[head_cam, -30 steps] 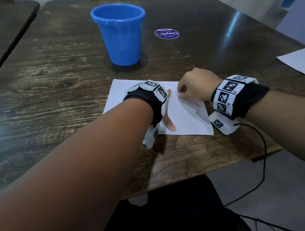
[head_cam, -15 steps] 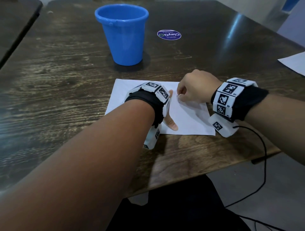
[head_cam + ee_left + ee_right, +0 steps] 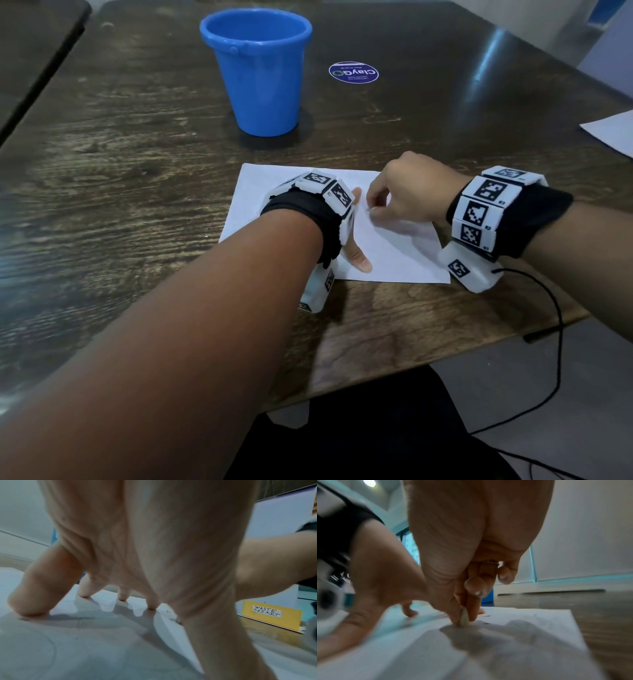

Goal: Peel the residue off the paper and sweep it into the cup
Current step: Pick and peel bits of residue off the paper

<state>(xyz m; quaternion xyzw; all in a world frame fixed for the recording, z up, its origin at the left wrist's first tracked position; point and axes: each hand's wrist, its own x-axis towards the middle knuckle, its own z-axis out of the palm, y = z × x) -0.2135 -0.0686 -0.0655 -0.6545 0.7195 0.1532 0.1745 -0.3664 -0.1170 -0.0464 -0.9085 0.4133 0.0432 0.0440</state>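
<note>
A white sheet of paper [image 3: 394, 253] lies on the dark wooden table [image 3: 137, 171], with a blue plastic cup [image 3: 260, 75] standing upright just behind it. My left hand [image 3: 352, 250] is spread on the sheet's left half, and its fingertips [image 3: 122, 599] press the paper [image 3: 85, 642] flat. My right hand [image 3: 375, 209] is curled over the sheet's middle. Its thumb and forefinger [image 3: 465, 620] pinch at tiny dark specks of residue [image 3: 486, 623] on the paper [image 3: 530, 635]. More specks [image 3: 169, 611] lie beside my left forefinger.
A round purple sticker [image 3: 354, 72] is stuck to the table right of the cup. Another white sheet [image 3: 613, 132] lies at the right edge. A black cable [image 3: 558, 325] hangs off the near table edge. A yellow box labelled waste basket [image 3: 269, 615] stands further off.
My right hand's knuckles have lifted a little while thumb and forefinger keep working the same spot on the sheet. The left hand stays pressed on the paper.
</note>
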